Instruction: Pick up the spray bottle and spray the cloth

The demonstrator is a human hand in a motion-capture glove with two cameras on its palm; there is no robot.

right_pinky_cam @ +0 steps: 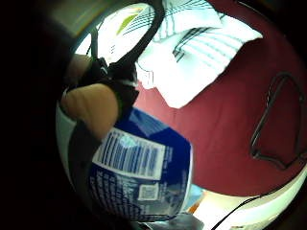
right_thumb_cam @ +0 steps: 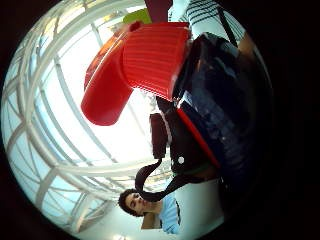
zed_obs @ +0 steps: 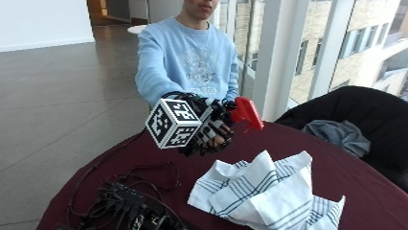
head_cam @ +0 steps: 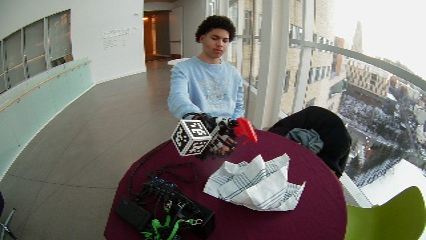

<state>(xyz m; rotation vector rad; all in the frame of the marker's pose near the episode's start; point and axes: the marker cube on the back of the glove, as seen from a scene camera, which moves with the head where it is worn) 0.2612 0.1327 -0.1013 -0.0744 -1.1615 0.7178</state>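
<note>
In the outside view my gloved right hand [zed_obs: 213, 130] grips the spray bottle, lifted above the dark red table [zed_obs: 363, 182]. The bottle's red spray head [zed_obs: 247, 113] sticks out past the fingers and points over the table, above the cloth. The cloth [zed_obs: 267, 191], white with dark stripes, lies crumpled on the table below and in front of the hand. The little finger side palm view shows the bottle's blue labelled body [right_pinky_cam: 141, 172] against my fingers [right_pinky_cam: 91, 103], with the cloth [right_pinky_cam: 192, 52] beyond. The red spray head [right_thumb_cam: 140, 65] fills the thumb side palm view.
A heap of black electronics and cables [zed_obs: 127, 203] lies on the table edge beside the cloth. A black chair [zed_obs: 369, 110] with a grey garment [zed_obs: 338, 134] stands across the table. A green chair [head_cam: 393, 215] stands at the table's other side.
</note>
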